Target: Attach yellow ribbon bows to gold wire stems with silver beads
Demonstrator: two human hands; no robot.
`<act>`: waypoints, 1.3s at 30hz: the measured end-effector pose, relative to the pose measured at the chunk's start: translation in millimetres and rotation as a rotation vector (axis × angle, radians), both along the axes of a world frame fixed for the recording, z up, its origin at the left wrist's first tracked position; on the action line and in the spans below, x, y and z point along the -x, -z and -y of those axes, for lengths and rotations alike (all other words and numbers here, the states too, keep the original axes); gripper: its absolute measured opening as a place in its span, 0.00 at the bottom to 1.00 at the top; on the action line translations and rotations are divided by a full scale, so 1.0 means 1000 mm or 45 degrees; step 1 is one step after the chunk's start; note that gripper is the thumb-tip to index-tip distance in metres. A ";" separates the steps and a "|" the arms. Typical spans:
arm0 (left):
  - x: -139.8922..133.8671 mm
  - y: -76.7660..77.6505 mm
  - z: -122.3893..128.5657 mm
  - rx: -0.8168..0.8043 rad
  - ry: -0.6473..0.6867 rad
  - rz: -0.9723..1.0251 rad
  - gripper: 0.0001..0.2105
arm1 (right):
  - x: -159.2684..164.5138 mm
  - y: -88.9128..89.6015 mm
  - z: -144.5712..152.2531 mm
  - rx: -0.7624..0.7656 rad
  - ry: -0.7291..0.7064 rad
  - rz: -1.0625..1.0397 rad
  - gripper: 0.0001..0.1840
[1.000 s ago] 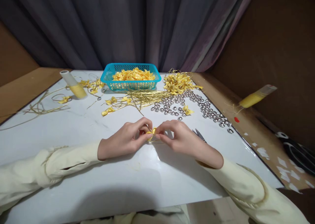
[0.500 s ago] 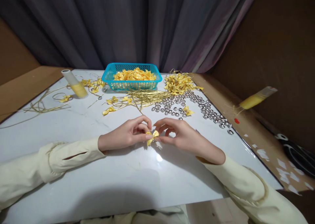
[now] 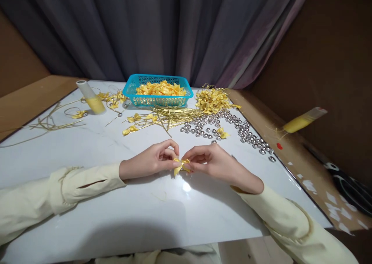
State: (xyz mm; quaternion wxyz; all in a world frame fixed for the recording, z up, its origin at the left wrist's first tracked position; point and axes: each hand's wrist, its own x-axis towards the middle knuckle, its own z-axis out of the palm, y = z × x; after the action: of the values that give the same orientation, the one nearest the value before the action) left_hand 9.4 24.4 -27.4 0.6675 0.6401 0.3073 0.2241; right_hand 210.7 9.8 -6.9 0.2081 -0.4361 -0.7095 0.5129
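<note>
A small yellow ribbon bow (image 3: 178, 169) is pinched between my two hands over the front middle of the table. My left hand (image 3: 154, 158) grips its left side between thumb and fingers. On the other side, the thumb and fingertips of my right hand (image 3: 213, 161) close on the right loop. Something small glints at the bow's centre, too fine to make out. Beyond my hands lie gold cords (image 3: 177, 117), many small silver rings or beads (image 3: 200, 128) and a single yellow bow (image 3: 222, 133).
A blue basket (image 3: 158, 100) of yellow ribbon pieces stands at the back, beside a heap of yellow bows (image 3: 213, 100). Plastic tubes with yellow contents stand left (image 3: 93, 99) and right (image 3: 303, 120). Black-handled scissors (image 3: 348, 182) and paper scraps (image 3: 334, 206) lie at right.
My right hand's fingers have closed onto the bow's right loop, where they were just beside it. The view has shifted slightly.
</note>
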 end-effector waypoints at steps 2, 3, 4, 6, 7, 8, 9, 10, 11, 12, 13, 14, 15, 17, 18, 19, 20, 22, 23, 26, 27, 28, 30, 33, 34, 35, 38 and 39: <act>-0.001 0.001 0.001 0.001 -0.013 0.014 0.09 | -0.001 0.000 -0.001 -0.056 -0.020 0.017 0.07; -0.001 0.002 0.001 -0.002 -0.033 0.017 0.09 | -0.001 -0.001 -0.001 -0.123 -0.013 0.027 0.08; -0.002 0.002 0.001 -0.005 -0.062 0.020 0.09 | -0.002 -0.002 -0.001 -0.211 0.009 0.040 0.09; -0.002 0.002 0.001 -0.008 -0.130 0.030 0.10 | -0.002 -0.004 -0.001 -0.406 0.074 0.077 0.07; -0.002 0.002 0.000 -0.004 -0.163 0.039 0.10 | -0.002 -0.004 -0.001 -0.483 0.100 0.105 0.05; -0.002 0.002 0.000 0.003 -0.195 0.052 0.10 | -0.001 -0.005 0.000 -0.536 0.116 0.138 0.04; -0.002 0.001 0.000 0.008 -0.227 0.067 0.10 | 0.000 -0.005 0.000 -0.561 0.124 0.170 0.03; -0.002 0.001 0.000 0.010 -0.257 0.080 0.10 | 0.001 -0.004 0.001 -0.559 0.128 0.196 0.03; -0.002 0.001 -0.001 0.007 -0.283 0.087 0.11 | 0.003 -0.004 0.002 -0.540 0.135 0.212 0.03; -0.002 0.001 -0.001 -0.001 -0.303 0.090 0.11 | 0.005 -0.002 0.002 -0.511 0.145 0.219 0.04; -0.002 0.002 -0.001 -0.009 -0.314 0.089 0.11 | 0.007 -0.001 0.003 -0.479 0.158 0.216 0.04; -0.002 0.003 -0.001 -0.010 -0.318 0.090 0.11 | 0.008 0.000 0.003 -0.448 0.171 0.209 0.05; -0.002 0.003 -0.001 -0.001 -0.320 0.094 0.11 | 0.009 0.001 0.003 -0.425 0.184 0.199 0.04; -0.002 0.005 -0.002 0.053 -0.331 0.118 0.10 | 0.010 0.003 0.002 -0.408 0.197 0.186 0.04; -0.002 0.006 -0.003 0.094 -0.347 0.137 0.10 | 0.010 0.004 0.002 -0.415 0.197 0.187 0.03; -0.002 0.006 -0.004 0.141 -0.371 0.155 0.10 | 0.010 0.005 0.002 -0.434 0.195 0.192 0.02; -0.002 0.006 -0.005 0.187 -0.401 0.170 0.10 | 0.010 0.007 0.002 -0.459 0.188 0.200 0.02; -0.003 0.005 -0.006 0.263 -0.465 0.188 0.11 | 0.010 0.010 0.003 -0.514 0.173 0.206 0.03; -0.003 0.004 -0.006 0.290 -0.491 0.191 0.11 | 0.010 0.012 0.003 -0.538 0.167 0.203 0.04; -0.005 0.002 -0.006 0.322 -0.538 0.191 0.11 | 0.013 0.017 0.003 -0.556 0.147 0.198 0.06; -0.005 0.002 -0.005 0.325 -0.543 0.191 0.10 | 0.014 0.019 0.003 -0.548 0.138 0.202 0.05; -0.006 0.001 -0.005 0.328 -0.545 0.190 0.10 | 0.016 0.020 0.002 -0.535 0.127 0.205 0.03; -0.007 0.001 -0.004 0.330 -0.545 0.190 0.11 | 0.019 0.022 0.001 -0.494 0.114 0.198 0.06; -0.009 0.001 -0.003 0.320 -0.548 0.194 0.12 | 0.023 0.024 0.000 -0.353 0.129 0.131 0.13; -0.010 0.002 -0.003 0.315 -0.552 0.197 0.12 | 0.024 0.024 0.000 -0.278 0.137 0.092 0.14; -0.011 0.002 -0.002 0.309 -0.555 0.200 0.12 | 0.025 0.024 0.000 -0.192 0.148 0.044 0.14; -0.012 0.002 -0.001 0.279 -0.548 0.213 0.13 | 0.025 0.020 -0.001 0.098 0.182 -0.104 0.11; -0.012 0.003 0.000 0.256 -0.536 0.218 0.13 | 0.025 0.018 -0.001 0.188 0.190 -0.154 0.11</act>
State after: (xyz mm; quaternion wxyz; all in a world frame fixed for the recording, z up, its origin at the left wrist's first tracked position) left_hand 21.4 24.9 -30.0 0.6901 0.4712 0.3969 0.3799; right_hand 185.7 10.5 -25.1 0.2554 -0.4701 -0.6214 0.5724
